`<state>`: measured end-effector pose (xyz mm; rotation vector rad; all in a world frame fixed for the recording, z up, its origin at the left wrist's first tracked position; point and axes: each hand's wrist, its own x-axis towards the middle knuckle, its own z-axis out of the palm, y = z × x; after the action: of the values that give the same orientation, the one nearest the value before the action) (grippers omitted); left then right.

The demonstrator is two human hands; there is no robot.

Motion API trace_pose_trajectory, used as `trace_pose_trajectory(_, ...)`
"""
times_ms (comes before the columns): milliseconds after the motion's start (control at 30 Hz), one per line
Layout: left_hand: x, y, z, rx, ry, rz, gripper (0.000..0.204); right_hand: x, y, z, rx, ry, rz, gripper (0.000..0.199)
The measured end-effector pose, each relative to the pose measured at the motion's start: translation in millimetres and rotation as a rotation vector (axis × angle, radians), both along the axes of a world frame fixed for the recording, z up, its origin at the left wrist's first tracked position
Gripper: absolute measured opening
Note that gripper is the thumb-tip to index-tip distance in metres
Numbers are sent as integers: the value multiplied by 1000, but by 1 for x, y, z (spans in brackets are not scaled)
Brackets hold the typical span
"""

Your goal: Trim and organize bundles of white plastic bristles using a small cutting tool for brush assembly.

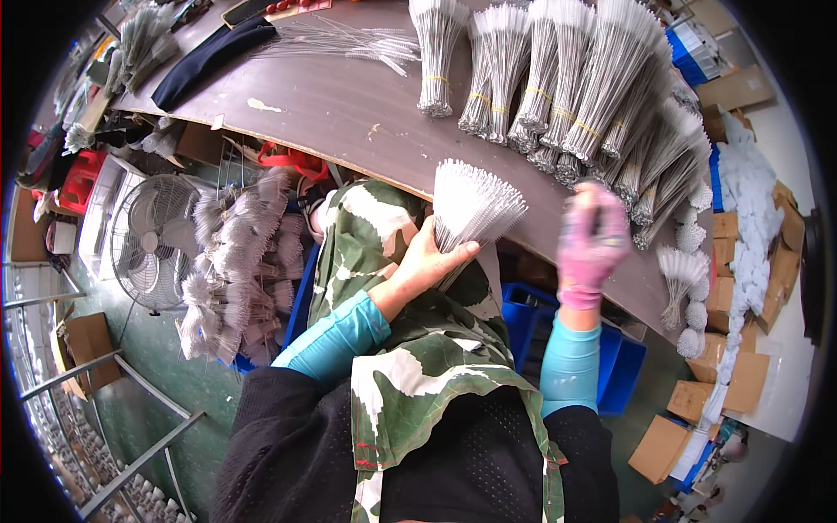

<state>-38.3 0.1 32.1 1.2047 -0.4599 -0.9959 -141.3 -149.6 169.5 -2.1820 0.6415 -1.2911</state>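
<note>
Gripping one bundle, the bare left hand has its fingers closed round the stems, thumb across the front. The bundle is at the near edge of the bench, white bristle tips fanned upward, thin wire stems gathered below into a cone.

One pink glove covers the right hand, raised to the right of the bundle and apart from it. Its fingers appear curled but are blurred; whether they hold anything cannot be told.

On the bench, well over ten banded bundles stand crowded at the far right; overlap prevents an exact count. Stems are grey metal wire, tops white and bristly, several bands yellow. One smaller bundle lies apart at the right edge. One sparse spread of loose wires lies at the far side, beside one long, dark, soft cloth. The bench top is smooth, brown and marked with pale spots.

Worn: two smooth blue sleeves and one camouflage apron of creased fabric. One round wire-caged fan stands at left.
</note>
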Motion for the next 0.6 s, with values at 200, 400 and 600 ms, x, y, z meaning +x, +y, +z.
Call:
trace_pose_trajectory(200,16,7,-13,-71,72,-60,72,-17,-8,-15,770,-26,222,13)
trace_pose_trajectory(400,2,8,1,-38,-62,30,74,-10,29,-42,1047,144,372,54)
trace_pose_trajectory(600,9,1,2,174,-216,-39,97,-6,36,-58,887,141,409,65)
